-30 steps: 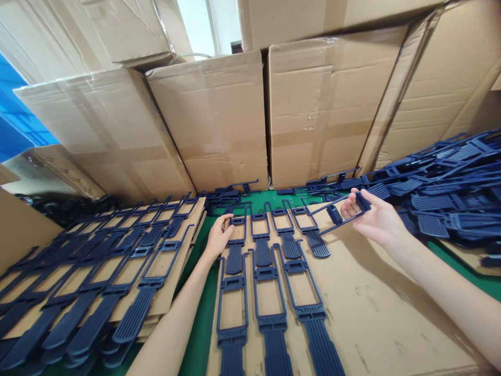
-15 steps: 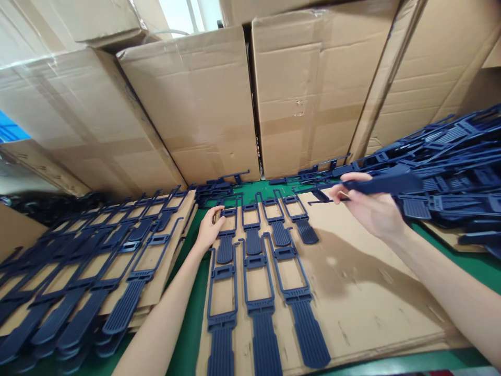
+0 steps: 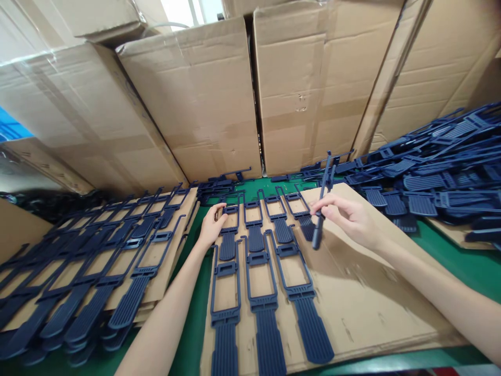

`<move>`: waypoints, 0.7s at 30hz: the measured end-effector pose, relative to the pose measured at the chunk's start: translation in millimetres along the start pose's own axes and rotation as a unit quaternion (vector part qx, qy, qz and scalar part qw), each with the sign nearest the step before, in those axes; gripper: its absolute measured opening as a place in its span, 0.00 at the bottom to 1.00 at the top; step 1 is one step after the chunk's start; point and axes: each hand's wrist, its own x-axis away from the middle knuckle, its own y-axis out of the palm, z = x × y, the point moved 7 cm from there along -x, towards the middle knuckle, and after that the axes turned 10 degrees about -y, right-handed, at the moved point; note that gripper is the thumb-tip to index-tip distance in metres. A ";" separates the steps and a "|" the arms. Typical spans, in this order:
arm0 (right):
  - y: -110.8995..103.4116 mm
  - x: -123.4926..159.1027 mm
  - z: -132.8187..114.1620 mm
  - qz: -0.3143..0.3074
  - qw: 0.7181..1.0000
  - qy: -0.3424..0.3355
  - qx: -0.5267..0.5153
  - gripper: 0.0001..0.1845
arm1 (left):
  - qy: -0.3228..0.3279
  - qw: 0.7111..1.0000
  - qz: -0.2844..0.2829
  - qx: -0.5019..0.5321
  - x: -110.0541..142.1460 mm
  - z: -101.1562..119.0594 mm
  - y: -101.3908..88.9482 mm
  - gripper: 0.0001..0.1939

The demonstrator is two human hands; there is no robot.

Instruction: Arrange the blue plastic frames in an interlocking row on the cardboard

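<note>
My right hand (image 3: 346, 219) pinches a dark blue plastic part (image 3: 318, 234), seen nearly edge-on and tilted, above the cardboard sheet (image 3: 352, 292). Its lower end hangs over the ribbed pad of the far-row part (image 3: 296, 204) beside it. Fingers curled, my left hand (image 3: 212, 225) is at the sheet's left edge, its fingertips against the frame of another part (image 3: 231, 216). Whether they grip the frame or the cardboard is hidden. Similar parts, each an open frame with a ribbed paddle, lie in two rows; one near-row part (image 3: 313, 329) lies rightmost.
To the left, stacked cardboard layers (image 3: 172, 245) carry more such parts. A loose heap of blue parts (image 3: 438, 162) rises at the right. Large cardboard boxes (image 3: 195, 104) wall off the back. Green table surface (image 3: 434, 261) shows between the sheets, with loose parts (image 3: 219, 185) behind.
My right hand has moved left and slightly down from beside the heap, turning the held part from lying across to near upright. My left hand stays at the same spot.
</note>
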 end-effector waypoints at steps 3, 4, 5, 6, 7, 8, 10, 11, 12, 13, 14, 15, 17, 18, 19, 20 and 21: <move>-13.5 3.8 9.8 0.101 0.993 0.060 -0.033 0.07 | -0.002 1.000 0.001 0.002 0.4 0.8 0.0 0.19; -16.0 4.6 11.7 0.114 0.991 0.065 -0.029 0.07 | -0.002 1.000 0.001 0.003 0.4 1.0 0.0 0.19; -17.5 5.1 13.1 0.115 0.991 0.068 -0.011 0.07 | -0.003 1.000 0.001 0.004 0.3 1.1 0.0 0.19; -18.1 5.1 13.8 0.107 0.992 0.069 0.023 0.07 | -0.003 1.000 0.000 0.004 0.2 1.0 0.1 0.19; -18.2 4.8 13.7 0.093 0.991 0.065 0.068 0.07 | -0.004 1.000 -0.001 0.005 -0.1 0.7 0.1 0.19; -17.0 4.2 13.0 0.072 0.989 0.057 0.118 0.07 | -0.005 1.000 -0.001 0.005 -0.4 0.3 0.2 0.19; -11.8 3.3 12.0 0.023 0.978 0.041 0.204 0.08 | -0.007 1.000 -0.001 0.005 -1.0 -1.0 0.1 0.19; -8.8 3.4 12.4 0.002 0.973 0.036 0.229 0.08 | -0.008 1.000 -0.001 0.005 -1.3 -1.7 0.0 0.19; -6.0 3.8 13.6 -0.013 0.971 0.036 0.237 0.09 | -0.009 1.000 0.000 0.006 -1.6 -2.4 -0.2 0.19; -4.0 4.6 15.6 -0.022 0.971 0.041 0.233 0.10 | -0.009 1.000 0.000 0.006 -1.7 -2.9 -0.4 0.19; -2.4 5.6 18.4 -0.027 0.974 0.051 0.220 0.11 | -0.010 1.000 0.000 0.006 -1.8 -3.2 -0.7 0.19; -1.4 6.6 21.7 -0.031 0.976 0.063 0.205 0.11 | -0.010 1.000 0.000 0.005 -1.8 -3.4 -1.1 0.19; -0.2 8.4 29.1 -0.038 0.979 0.085 0.180 0.13 | -0.010 1.000 0.001 0.005 -1.6 -3.2 -1.9 0.19; -0.5 8.9 33.0 -0.039 0.980 0.095 0.172 0.14 | -0.009 1.000 0.000 0.005 -1.4 -2.8 -2.3 0.19; -1.3 9.2 36.9 -0.039 0.980 0.103 0.168 0.14 | -0.008 1.000 0.000 0.005 -1.3 -2.3 -2.5 0.19; -2.8 9.2 40.7 -0.036 0.979 0.107 0.167 0.15 | -0.006 1.000 -0.001 0.005 -1.1 -1.8 -2.6 0.19; -4.7 9.2 44.9 -0.033 0.979 0.110 0.168 0.16 | -0.005 1.000 -0.003 0.005 -1.0 -1.3 -2.6 0.19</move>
